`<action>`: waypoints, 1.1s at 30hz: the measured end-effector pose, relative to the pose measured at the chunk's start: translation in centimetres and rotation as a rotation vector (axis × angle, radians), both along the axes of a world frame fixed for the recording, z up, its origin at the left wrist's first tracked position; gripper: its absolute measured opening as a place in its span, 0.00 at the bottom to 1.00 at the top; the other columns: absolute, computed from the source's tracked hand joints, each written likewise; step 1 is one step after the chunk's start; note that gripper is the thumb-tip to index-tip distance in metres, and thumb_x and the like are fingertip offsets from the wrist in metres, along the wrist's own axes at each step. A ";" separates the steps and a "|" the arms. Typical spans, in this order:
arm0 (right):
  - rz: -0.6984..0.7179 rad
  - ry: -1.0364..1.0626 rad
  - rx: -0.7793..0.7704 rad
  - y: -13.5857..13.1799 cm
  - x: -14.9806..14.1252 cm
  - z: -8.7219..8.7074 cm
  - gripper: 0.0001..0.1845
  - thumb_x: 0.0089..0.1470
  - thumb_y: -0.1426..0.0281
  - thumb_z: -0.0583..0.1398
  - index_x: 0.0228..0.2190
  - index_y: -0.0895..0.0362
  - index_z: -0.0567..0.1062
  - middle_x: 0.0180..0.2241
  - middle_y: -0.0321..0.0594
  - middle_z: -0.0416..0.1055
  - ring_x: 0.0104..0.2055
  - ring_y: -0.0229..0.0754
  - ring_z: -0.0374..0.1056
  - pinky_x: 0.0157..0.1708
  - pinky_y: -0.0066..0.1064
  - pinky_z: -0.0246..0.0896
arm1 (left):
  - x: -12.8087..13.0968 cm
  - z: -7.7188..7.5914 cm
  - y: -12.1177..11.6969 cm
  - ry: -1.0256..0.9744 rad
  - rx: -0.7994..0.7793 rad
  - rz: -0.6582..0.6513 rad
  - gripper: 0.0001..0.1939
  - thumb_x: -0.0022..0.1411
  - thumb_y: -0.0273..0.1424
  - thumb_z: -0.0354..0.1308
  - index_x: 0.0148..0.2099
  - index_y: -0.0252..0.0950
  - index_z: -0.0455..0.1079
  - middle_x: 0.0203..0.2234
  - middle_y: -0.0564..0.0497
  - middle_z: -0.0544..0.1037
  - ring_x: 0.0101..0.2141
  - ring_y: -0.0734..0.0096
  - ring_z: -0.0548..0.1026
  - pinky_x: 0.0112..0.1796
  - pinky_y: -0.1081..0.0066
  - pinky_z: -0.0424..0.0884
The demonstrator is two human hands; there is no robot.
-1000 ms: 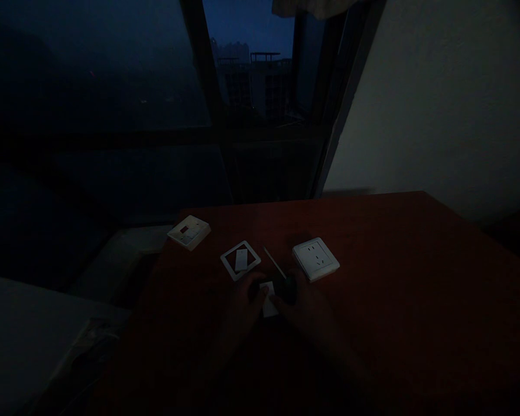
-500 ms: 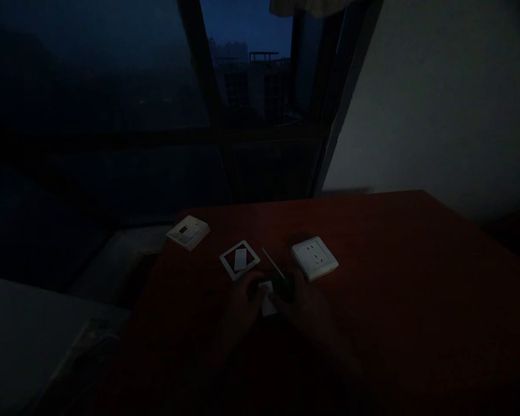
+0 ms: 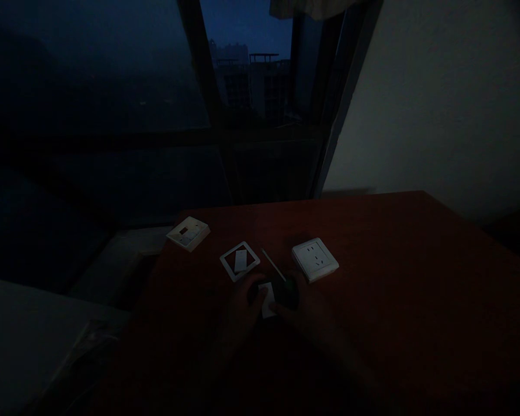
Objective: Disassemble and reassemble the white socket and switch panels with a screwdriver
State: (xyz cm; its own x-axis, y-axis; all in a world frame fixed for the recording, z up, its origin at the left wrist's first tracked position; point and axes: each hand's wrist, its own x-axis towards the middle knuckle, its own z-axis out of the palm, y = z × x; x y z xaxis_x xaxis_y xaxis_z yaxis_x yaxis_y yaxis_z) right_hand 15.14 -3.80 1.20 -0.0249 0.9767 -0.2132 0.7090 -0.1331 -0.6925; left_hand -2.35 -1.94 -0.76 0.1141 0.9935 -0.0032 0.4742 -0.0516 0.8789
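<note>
In the dim light, a small white rectangular piece [image 3: 267, 303], which looks like part of a wall switch, sits between my two hands. My left hand [image 3: 244, 303] grips it from the left, thumb on its upper face. My right hand [image 3: 309, 309] closes on its right edge with the thumb; the other fingers are mostly lost in shadow. A screwdriver [image 3: 274, 265] lies just beyond, its thin shaft pointing away and its dark green handle beside my right fingers. Ahead of my left hand is a white square frame [image 3: 226, 267], with a white rectangular rocker piece [image 3: 240, 261] lying inside its opening.
A white wall socket [image 3: 315, 259] lies at the right, close to my right hand. Another white plate with a rectangular opening [image 3: 189, 233] is near the left edge of the reddish table [image 3: 394, 260]. Beyond the table are a dark window and a pale wall [image 3: 437, 104].
My right thumb has shifted slightly down and right along the white piece, uncovering more of its face. The things on the table have stayed in place.
</note>
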 end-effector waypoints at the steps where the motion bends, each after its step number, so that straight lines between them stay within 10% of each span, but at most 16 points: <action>1: 0.007 0.007 -0.001 0.0 0.1 -0.1 0.35 0.46 0.58 0.63 0.54 0.54 0.61 0.45 0.45 0.75 0.43 0.49 0.73 0.36 0.33 0.62 | 0.0 0.0 0.0 0.003 0.000 0.001 0.15 0.61 0.34 0.53 0.49 0.38 0.70 0.49 0.45 0.74 0.51 0.58 0.70 0.53 0.59 0.64; 33: -0.010 0.028 0.030 -0.3 -0.2 0.2 0.34 0.49 0.58 0.62 0.55 0.54 0.62 0.46 0.45 0.74 0.44 0.50 0.72 0.39 0.35 0.63 | -0.1 0.6 0.4 -0.001 -0.007 0.026 0.13 0.58 0.34 0.55 0.46 0.39 0.72 0.45 0.47 0.76 0.47 0.59 0.73 0.49 0.60 0.68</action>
